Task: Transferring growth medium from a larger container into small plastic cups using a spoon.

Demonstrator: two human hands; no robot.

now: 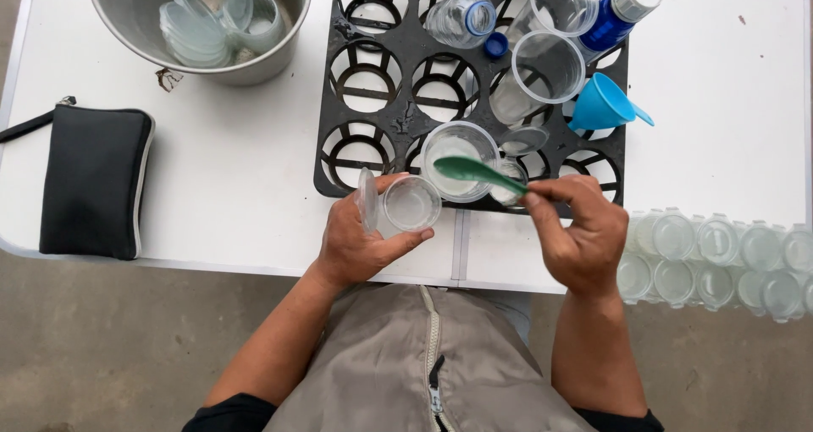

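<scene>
White folding table (237, 169) over a grey concrete floor fills the frame. At far left lies a black zip pouch (93, 182); at upper left stands a metal pot (254, 59) of clear lids. At centre, the left hand (360, 237) wraps closed around a small clear cup (412, 203) with its hinged lid open, held over the table's near edge. Just right, the right hand (580, 233) pinches a green spoon (474, 171), bowl over a larger clear tub (460, 157) in a black tray (381, 110). At lower right sit lidded cups (720, 258). Tilting the spoon between tub and cup could spill its load; a loose hold could drop the cup.
</scene>
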